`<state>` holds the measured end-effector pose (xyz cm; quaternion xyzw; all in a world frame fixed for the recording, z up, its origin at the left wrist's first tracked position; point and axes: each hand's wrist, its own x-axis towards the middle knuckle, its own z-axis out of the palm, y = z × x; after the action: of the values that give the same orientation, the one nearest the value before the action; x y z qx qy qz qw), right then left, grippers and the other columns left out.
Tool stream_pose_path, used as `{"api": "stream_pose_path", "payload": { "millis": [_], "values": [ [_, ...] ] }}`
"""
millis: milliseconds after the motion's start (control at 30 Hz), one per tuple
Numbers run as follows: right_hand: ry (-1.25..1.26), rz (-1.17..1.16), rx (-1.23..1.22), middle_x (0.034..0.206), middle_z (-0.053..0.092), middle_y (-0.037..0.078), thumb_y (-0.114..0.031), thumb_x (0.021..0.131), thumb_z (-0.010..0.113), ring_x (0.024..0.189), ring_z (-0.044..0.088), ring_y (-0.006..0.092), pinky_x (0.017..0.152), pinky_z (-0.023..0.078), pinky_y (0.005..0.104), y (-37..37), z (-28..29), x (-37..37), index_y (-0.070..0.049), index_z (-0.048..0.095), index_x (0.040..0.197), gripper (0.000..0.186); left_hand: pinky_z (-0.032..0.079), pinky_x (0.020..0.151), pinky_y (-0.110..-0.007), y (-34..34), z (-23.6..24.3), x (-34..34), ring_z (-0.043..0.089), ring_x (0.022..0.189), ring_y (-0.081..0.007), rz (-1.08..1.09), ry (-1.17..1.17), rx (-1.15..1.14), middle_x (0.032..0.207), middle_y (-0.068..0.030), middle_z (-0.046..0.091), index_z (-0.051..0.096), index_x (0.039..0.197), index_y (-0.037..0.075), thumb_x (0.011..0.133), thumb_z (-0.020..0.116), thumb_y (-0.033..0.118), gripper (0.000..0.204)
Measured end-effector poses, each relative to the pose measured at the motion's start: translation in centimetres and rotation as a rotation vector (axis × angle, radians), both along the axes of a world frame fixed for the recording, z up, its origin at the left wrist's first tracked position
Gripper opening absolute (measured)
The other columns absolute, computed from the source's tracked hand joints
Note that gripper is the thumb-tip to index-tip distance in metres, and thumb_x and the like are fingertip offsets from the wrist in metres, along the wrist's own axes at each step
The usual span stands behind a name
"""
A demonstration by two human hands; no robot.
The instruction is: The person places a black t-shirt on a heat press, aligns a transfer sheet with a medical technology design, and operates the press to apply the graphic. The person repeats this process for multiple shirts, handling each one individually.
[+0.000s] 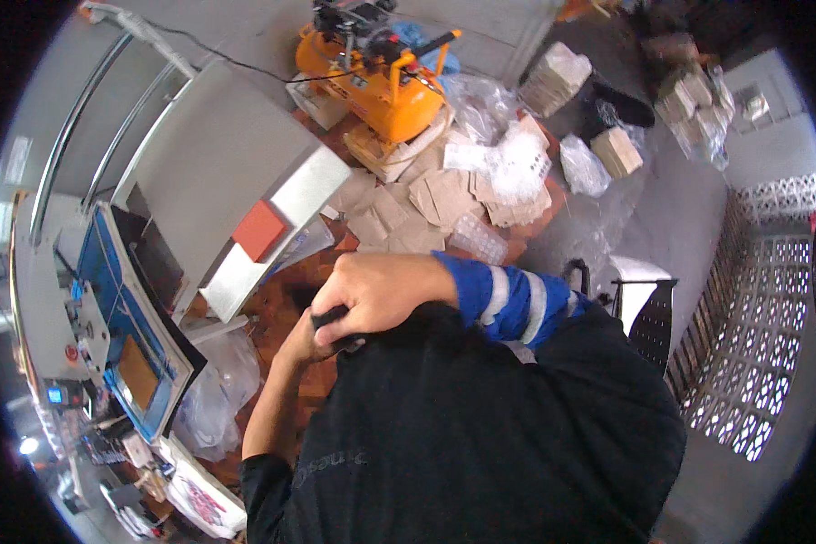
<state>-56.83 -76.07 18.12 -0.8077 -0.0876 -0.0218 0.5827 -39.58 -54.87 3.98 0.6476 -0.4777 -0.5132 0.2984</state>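
Observation:
My right hand [372, 295], coming from a blue sleeve with pale stripes [517, 304], is closed in front of my chest. Its thumb and fingers grip a small black band-like thing [329, 316], whose exact kind I cannot make out. Underneath, at the end of my bare left forearm [276, 399], my left hand [310, 340] meets the right one. Its fingers are mostly hidden behind the right hand and the black shirt [480, 426], so their pose does not show.
To the left stands a grey-white machine [227, 136] bearing an orange-red block [260, 230], beside a blue-framed screen [127, 317]. Ahead are an orange air compressor [372, 86], flattened cardboard [390, 218] and plastic wrap [517, 163]. A black-and-white chair [648, 313] is at right.

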Motion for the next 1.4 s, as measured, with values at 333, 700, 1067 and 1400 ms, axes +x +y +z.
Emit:
{"api": "stream_pose_path", "payload": {
  "millis": [333, 700, 1067, 1400],
  "values": [
    [0.159, -0.007, 0.277, 0.077, 0.071, 0.001, -0.028, 0.096, 0.080, 0.073, 0.063, 0.0086, 0.066, 0.052, 0.0274, -2.5, 3.8, 4.3, 0.000, 0.077, 0.094, 0.028, 0.050, 0.106, -0.041, 8.7, 2.0, 3.2, 0.067, 0.115, -0.0252, 0.454, 0.526, -0.259, 0.120, -0.0134, 0.071, 0.069, 0.127, -0.002, 0.089, 0.083, 0.038, 0.057],
    [0.093, -0.677, -0.426, 0.088, 0.078, 0.011, -0.008, 0.090, 0.078, 0.080, 0.071, 0.0189, 0.076, 0.055, 0.0338, -7.9, -1.5, 4.1, 0.003, 0.080, 0.104, 0.018, 0.055, 0.077, -0.046, 17.1, 5.7, 8.5, 0.066, 0.084, -0.0385, 0.685, -1.076, -0.101, 0.088, -0.0132, 0.067, 0.071, 0.090, 0.006, 0.076, 0.077, 0.002, 0.016],
    [0.236, 0.367, 0.043, 0.100, 0.077, 0.017, -0.002, 0.084, 0.084, 0.094, 0.074, 0.0303, 0.082, 0.057, 0.0390, -4.0, 2.9, 15.9, 0.004, 0.075, 0.103, 0.022, 0.032, 0.117, -0.059, 0.4, 1.0, 9.8, 0.043, 0.145, -0.0383, 0.409, -0.902, -0.354, 0.152, -0.0153, 0.050, 0.051, 0.153, 0.018, 0.075, 0.089, 0.016, 0.086],
    [0.078, -0.610, -0.266, 0.085, 0.073, 0.007, 0.008, 0.084, 0.068, 0.081, 0.068, 0.0170, 0.075, 0.053, 0.0308, -10.1, 8.5, 8.1, 0.003, 0.077, 0.096, 0.016, 0.056, 0.084, -0.033, 7.7, 10.5, 11.5, 0.070, 0.091, -0.0236, 1.064, -0.297, -0.681, 0.104, -0.0148, 0.068, 0.064, 0.111, 0.004, 0.091, 0.083, 0.015, 0.029]
  ]
}}
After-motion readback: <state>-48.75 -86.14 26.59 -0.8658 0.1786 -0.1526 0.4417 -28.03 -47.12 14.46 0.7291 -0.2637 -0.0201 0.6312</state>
